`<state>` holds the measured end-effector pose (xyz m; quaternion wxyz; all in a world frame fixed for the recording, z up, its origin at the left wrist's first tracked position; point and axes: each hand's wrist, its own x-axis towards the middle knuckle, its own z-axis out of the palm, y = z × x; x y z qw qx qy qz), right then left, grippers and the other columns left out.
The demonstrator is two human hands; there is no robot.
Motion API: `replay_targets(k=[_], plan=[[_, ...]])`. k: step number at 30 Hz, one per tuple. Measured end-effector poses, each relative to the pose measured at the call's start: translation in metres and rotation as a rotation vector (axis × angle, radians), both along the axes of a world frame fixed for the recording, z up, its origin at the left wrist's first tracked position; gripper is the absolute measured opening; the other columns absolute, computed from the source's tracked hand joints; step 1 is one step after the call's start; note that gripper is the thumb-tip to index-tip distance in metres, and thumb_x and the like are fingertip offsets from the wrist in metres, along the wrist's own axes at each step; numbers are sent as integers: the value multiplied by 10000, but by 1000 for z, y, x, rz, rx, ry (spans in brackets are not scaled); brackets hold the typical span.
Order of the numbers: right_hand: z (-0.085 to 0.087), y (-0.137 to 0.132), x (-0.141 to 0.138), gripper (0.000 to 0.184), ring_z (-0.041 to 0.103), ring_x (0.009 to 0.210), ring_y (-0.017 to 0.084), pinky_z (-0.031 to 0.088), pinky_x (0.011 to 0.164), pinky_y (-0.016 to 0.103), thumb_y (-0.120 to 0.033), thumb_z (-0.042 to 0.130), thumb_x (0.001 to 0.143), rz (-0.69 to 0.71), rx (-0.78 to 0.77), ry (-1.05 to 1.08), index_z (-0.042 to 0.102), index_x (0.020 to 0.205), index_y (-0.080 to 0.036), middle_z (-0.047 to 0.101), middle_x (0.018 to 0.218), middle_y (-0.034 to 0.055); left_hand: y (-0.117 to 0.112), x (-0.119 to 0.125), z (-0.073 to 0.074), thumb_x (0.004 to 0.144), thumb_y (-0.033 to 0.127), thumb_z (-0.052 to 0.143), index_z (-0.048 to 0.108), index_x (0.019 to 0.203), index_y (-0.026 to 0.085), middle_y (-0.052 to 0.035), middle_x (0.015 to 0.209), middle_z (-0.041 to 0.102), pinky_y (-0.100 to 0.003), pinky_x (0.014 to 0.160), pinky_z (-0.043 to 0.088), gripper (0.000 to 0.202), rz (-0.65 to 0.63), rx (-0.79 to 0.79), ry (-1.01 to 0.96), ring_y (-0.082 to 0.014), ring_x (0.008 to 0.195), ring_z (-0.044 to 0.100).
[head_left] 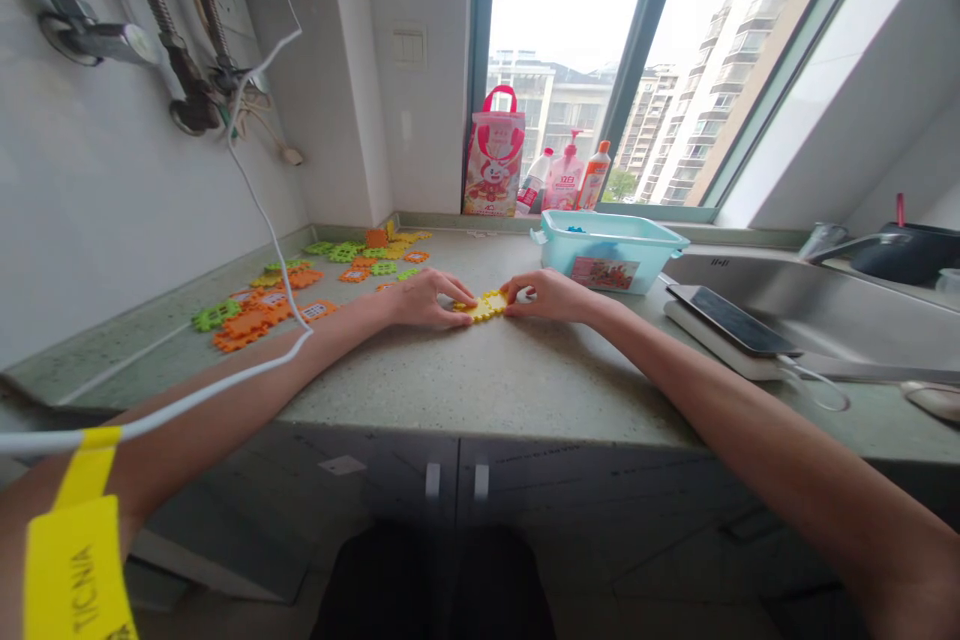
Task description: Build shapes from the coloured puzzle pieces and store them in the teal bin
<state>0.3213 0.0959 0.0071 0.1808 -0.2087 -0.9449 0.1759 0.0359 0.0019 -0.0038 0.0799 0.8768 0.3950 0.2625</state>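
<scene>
Two yellow puzzle pieces with notched edges (pixel 489 305) lie edge to edge on the countertop (pixel 450 380), between my hands. The left one is pinched by my left hand (pixel 429 299), its fingers partly covering it. At the other side my right hand (pixel 551 296) grips the right-hand piece between thumb and fingers. Whether the two pieces are locked together I cannot tell. To the left of my hands are scattered several orange puzzle pieces (pixel 251 322), green puzzle pieces (pixel 216 314) and more yellow ones, some overlapping.
A light blue plastic tub (pixel 615 245) stands behind my right hand. Right of it, a phone (pixel 724 320) with a cable rests on a white block beside the steel sink (pixel 832 310). A white cable (pixel 262 210) hangs across the left side. Bottles and a pink bag (pixel 493 165) line the windowsill.
</scene>
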Motion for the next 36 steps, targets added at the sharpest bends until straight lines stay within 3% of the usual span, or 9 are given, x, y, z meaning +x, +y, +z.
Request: replay_targets(k=[4,8,10,15,19,22,26,32,36], plan=[[0,-5,0,118,727,885,203,571,821,308,-313,766,865,21,57,23,776,906,-202,792,984,53,-5,4,0,790,349,808,874,1049,251,-68,1123,820,-325,887,591,284,46,-13,-35,-213,943,773],[4,-8,5,75,714,857,197,566,767,301,-258,772,830,3,225,70,739,853,-194,740,1082,90,-8,5,2,739,273,787,876,1026,234,-65,1116,822,-325,824,592,303,72,-35,-33,-213,904,758],[6,-6,8,120,719,878,212,558,769,312,-301,785,841,-40,285,129,723,851,-198,726,1103,101,-8,4,3,727,255,778,873,1023,234,-58,1122,822,-322,807,590,312,73,-51,-31,-210,899,753],[4,-9,1,264,738,767,213,499,692,303,-438,774,905,-225,245,164,669,1001,-215,755,855,34,-7,-3,6,728,222,780,866,1062,241,-58,1170,815,-350,892,590,344,67,-61,-15,-223,977,756],[1,-20,-11,323,737,765,218,464,677,305,-465,726,950,-314,268,39,662,1154,-222,789,908,41,-5,-7,8,786,338,822,860,1091,272,-63,1142,819,-394,984,575,315,51,-80,-25,-233,1037,746],[0,-26,-14,269,735,811,220,464,696,306,-479,705,964,-292,286,-80,728,1096,-246,792,959,46,-3,-9,6,796,435,845,860,1098,265,-79,1128,817,-395,961,579,348,60,-105,-45,-237,1025,742],[0,-28,-13,328,736,905,244,487,733,311,-564,741,930,-236,299,-142,776,1067,-269,781,1078,76,0,-8,3,798,434,830,859,1110,264,-76,1136,803,-361,888,578,356,89,-92,-28,-223,985,728],[4,-19,-9,175,733,835,235,478,703,295,-357,774,881,-251,249,-162,779,1021,-252,791,919,45,3,-9,1,792,414,793,833,1152,264,-52,1070,802,-318,814,555,392,171,-92,11,-214,947,702],[5,-14,-4,166,733,822,218,481,706,282,-330,787,847,-211,210,-132,773,983,-236,788,892,33,9,-16,-1,798,435,774,807,1102,250,-38,1028,786,-310,807,538,358,242,-54,50,-214,926,697]])
